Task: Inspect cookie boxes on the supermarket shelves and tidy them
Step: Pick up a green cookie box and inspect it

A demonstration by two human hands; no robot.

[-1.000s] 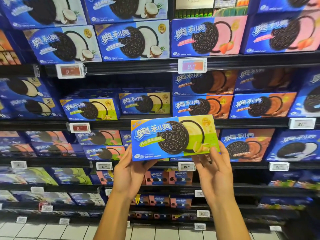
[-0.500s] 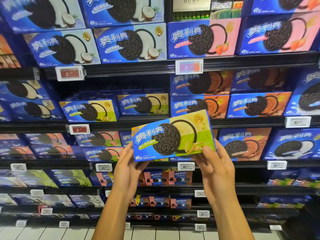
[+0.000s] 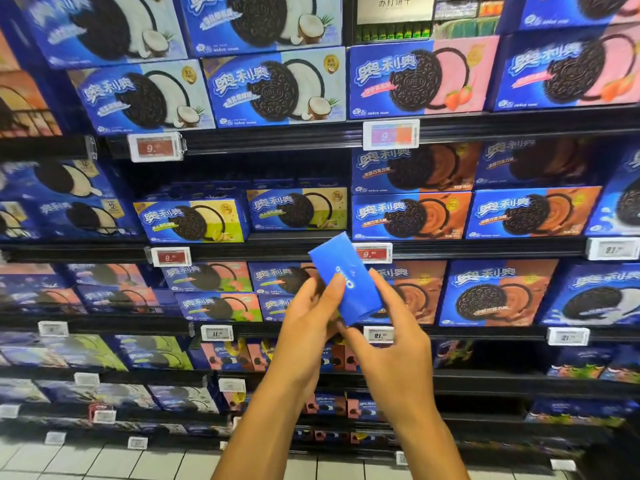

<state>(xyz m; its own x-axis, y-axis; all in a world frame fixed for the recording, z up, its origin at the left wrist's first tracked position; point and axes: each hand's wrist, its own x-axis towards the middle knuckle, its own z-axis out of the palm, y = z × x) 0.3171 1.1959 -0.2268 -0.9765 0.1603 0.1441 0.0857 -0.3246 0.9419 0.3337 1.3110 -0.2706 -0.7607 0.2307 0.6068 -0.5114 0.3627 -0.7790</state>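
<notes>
A blue cookie box (image 3: 346, 277) is held in front of the shelves, turned so its narrow blue end panel with a white logo faces me. My left hand (image 3: 308, 327) grips it from the left, thumb lying on the blue panel. My right hand (image 3: 394, 341) holds its lower right edge with curled fingers. Two matching green-and-blue boxes (image 3: 192, 221) stand on the shelf above, behind a black shelf rail (image 3: 277, 251).
Shelves full of blue cookie boxes fill the view: coconut (image 3: 277, 88) and strawberry (image 3: 422, 79) on top, chocolate (image 3: 412, 216) to the right. Price tags (image 3: 390, 135) clip to the rails. White floor tiles (image 3: 104, 462) show at the bottom.
The box has been rotated from showing its wide green front to showing its narrow blue end. Both hands moved closer together around it.
</notes>
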